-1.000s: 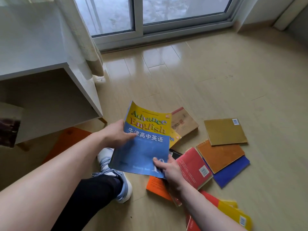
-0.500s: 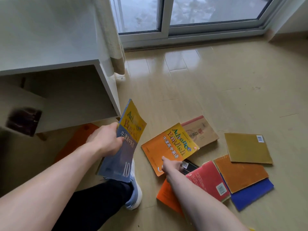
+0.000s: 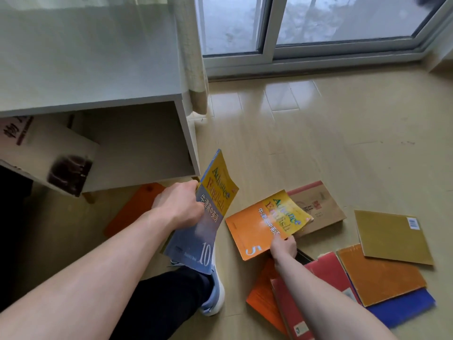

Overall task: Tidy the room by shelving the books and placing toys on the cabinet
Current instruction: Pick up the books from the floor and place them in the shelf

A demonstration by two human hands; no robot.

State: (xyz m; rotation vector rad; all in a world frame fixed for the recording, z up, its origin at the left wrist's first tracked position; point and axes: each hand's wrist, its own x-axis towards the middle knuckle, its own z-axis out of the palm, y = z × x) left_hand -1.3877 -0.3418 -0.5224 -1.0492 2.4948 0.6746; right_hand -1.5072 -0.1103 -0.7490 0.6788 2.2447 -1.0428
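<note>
Head view: left hand (image 3: 180, 208) gripping the blue-and-yellow book (image 3: 204, 217) marked 10, fingers curled round its spine edge, holding it nearly upright and tilted above the floor (image 3: 318, 143), just in front of the open white cabinet (image 3: 103, 69) and above a blue sneaker (image 3: 215, 295). Right hand (image 3: 284, 247) reaching down and pinching the near edge of the orange-and-yellow book (image 3: 264, 224) marked 5, fingers closed on the cover, the book's far end lifting slightly and overlapping a tan book (image 3: 318, 207) lying behind it. Lying to the right of that hand, well clear of it: an olive book (image 3: 392, 236) face down with a barcode showing, an orange-brown book (image 3: 382, 276) partly covering a blue book (image 3: 404, 307), and a red book (image 3: 326, 273) passing under the right forearm. Resting beneath the red one, another orange book (image 3: 262, 298). Showing under the cabinet's edge beside the left wrist, an orange folder-like sheet (image 3: 137, 207). Leaning inside the cabinet at the left, a pale book (image 3: 49, 150) with dark print, tilted. Hanging beside the cabinet, a curtain (image 3: 193, 57) in front of the glass door (image 3: 318, 20).
</note>
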